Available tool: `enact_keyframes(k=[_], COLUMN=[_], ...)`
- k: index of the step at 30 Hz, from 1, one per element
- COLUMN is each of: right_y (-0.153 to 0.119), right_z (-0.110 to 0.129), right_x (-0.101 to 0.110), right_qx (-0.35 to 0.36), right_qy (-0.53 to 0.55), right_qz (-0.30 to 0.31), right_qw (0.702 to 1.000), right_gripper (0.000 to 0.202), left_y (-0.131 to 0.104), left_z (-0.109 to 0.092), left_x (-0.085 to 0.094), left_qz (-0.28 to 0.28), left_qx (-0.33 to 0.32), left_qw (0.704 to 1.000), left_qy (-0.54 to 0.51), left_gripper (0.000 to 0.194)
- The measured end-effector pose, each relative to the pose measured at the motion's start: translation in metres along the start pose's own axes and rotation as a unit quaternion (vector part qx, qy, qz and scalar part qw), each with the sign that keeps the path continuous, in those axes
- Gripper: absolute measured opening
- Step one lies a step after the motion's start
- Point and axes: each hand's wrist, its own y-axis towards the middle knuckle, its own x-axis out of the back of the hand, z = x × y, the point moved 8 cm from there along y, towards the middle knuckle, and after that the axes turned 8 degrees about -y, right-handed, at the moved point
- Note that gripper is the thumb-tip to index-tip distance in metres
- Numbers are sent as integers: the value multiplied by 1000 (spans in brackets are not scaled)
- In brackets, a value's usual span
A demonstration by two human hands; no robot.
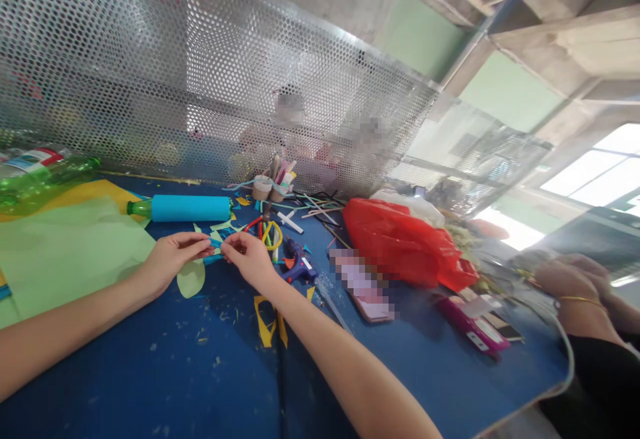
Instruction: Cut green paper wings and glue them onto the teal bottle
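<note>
- Perforated metal panels (310, 52) rise behind the blue tabletop (215, 372), with blurred figures showing through the holes; at the far right we see bright windows (600, 165).
- Our left hand (173, 255) is over the tabletop, its grip pinched nearly closed, thumb against finger, on one end of a small blue strip (215, 243).
- Our right hand (247, 260) meets it there, its grip likewise drawn together at the strip's other end, so the strip lies between our two sets of fingertips.
- Just beyond our left hand we have a blue-wrapped bottle (190, 208) lying on its side, its green neck pointing left.
- A pale green sheet (75, 245) covers the left side, partly over an orange sheet (107, 187); clear green bottles (47, 172) lie behind them.
- Below our fingers we find a light green cutout (191, 280).
- Near our right hand are yellow-handled scissors (271, 237) and a blue glue gun (301, 265); yellow scraps (265, 324) lie nearer to us, and small cups (270, 189) holding sticks and pens stand by the panels.
- Farther right we have a phone (363, 285), a red plastic bag (400, 242) and a magenta box (473, 325).
- At the right edge we see another person's hands (575, 282), blurred, with a yellow band at one wrist.
</note>
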Motion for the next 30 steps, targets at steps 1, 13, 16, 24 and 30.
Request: enact_keyframes(k=[1, 13, 16, 24, 30], right_y=[0, -7, -7, -4, -5], right_z=[1, 17, 14, 5, 8], right_x=[0, 1, 1, 0, 0], right_qx=[4, 39, 35, 5, 25], right_qy=[-11, -73, -75, -53, -34], right_qz=[0, -20, -26, -20, -25], right_qw=[1000, 996, 996, 998, 999], right_gripper=[12, 9, 10, 10, 7], left_y=[0, 2, 0, -2, -1], left_z=[0, -2, -4, -11, -10], left_x=[-1, -6, -7, -10, -12], left_qz=[6, 50, 45, 47, 60], left_qx=[2, -28, -32, -50, -49], left_qw=[1000, 992, 992, 989, 988], left_qy=[3, 109, 112, 128, 133], left_gripper=[36, 35, 35, 34, 30])
